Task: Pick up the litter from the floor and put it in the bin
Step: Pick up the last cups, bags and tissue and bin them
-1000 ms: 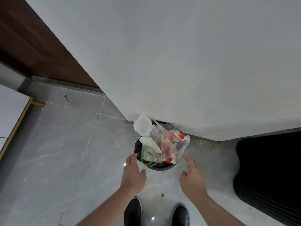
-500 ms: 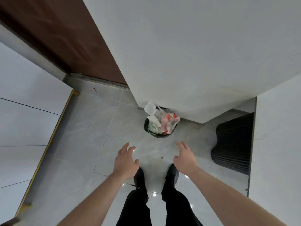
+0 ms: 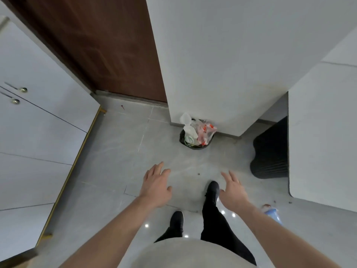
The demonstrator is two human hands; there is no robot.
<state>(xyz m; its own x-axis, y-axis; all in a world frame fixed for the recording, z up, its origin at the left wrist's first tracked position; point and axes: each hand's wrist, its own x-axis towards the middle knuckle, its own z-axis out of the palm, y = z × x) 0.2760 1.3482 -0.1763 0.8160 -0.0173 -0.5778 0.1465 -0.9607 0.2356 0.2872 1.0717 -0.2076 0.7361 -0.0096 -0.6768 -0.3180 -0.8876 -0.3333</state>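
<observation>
A small black bin (image 3: 195, 146) stands on the grey tiled floor against the foot of a white wall corner, heaped with a white cup lid, paper, a green loop and a clear bag with red-and-white wrappers (image 3: 205, 130). My left hand (image 3: 156, 185) and my right hand (image 3: 233, 191) hover over the floor well short of the bin, fingers spread and holding nothing. A blue-and-clear piece of litter (image 3: 272, 213) lies on the floor to the right, just beyond my right forearm. A tiny dark crumb (image 3: 198, 174) lies between my hands and the bin.
White cabinets (image 3: 36, 136) with round knobs and a gold base strip line the left. A brown door (image 3: 108, 47) stands behind. A black ribbed mat (image 3: 270, 157) lies right of the bin, next to a white panel (image 3: 324, 136). My black shoes (image 3: 212, 189) are below my hands.
The view has risen and pulled back from the bin, which now looks smaller and farther. Both hands have drawn away from the bin rim, still holding nothing. Blue litter has come into view at the right.
</observation>
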